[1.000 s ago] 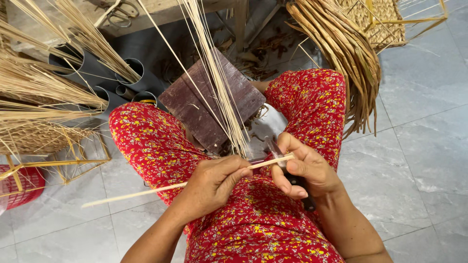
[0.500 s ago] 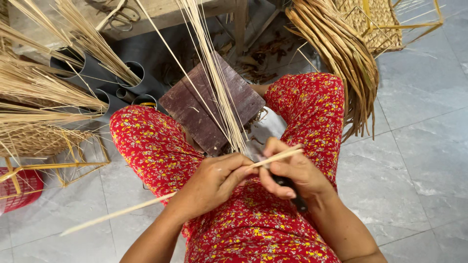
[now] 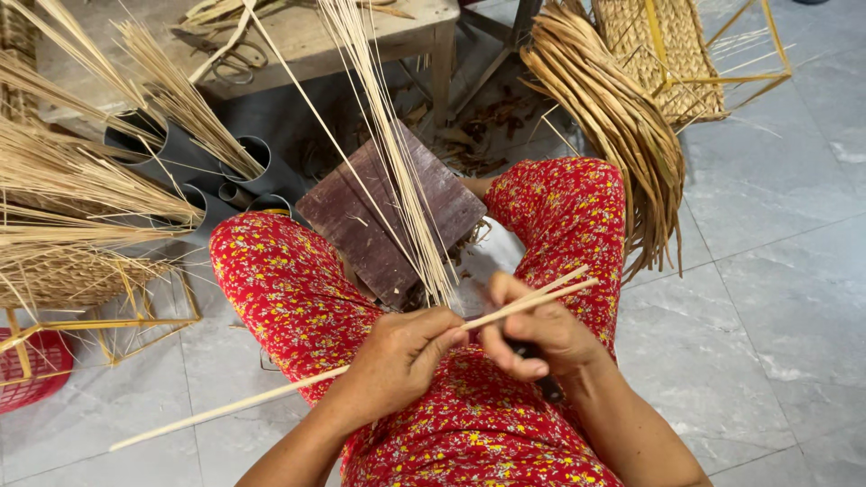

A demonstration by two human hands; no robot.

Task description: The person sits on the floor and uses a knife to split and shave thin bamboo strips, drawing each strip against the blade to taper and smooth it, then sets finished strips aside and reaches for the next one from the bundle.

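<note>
My left hand (image 3: 397, 361) grips a long pale bamboo strip (image 3: 216, 410) that runs from the lower left floor up across my lap to a split end (image 3: 550, 293) at the right. My right hand (image 3: 537, 334) holds a dark-handled knife (image 3: 546, 386) against the strip, thumb pressed on the strip near the split. Both hands rest over my lap in red flowered trousers (image 3: 280, 289). A bundle of thin split strips (image 3: 397, 171) rises from between my knees over a dark wooden block (image 3: 379, 212).
Grey pipes (image 3: 198, 171) holding straw bundles stand at the left, above a yellow wire frame (image 3: 117, 334) and a red basket (image 3: 32, 379). A low wooden table (image 3: 343, 45) with scissors is at the back. Dried leaf bundle (image 3: 622, 135) and woven basket (image 3: 672, 63) lie right.
The strip has slid further to the lower left through my hands, and its split end has opened wider at the right. My right hand shifted slightly along it.
</note>
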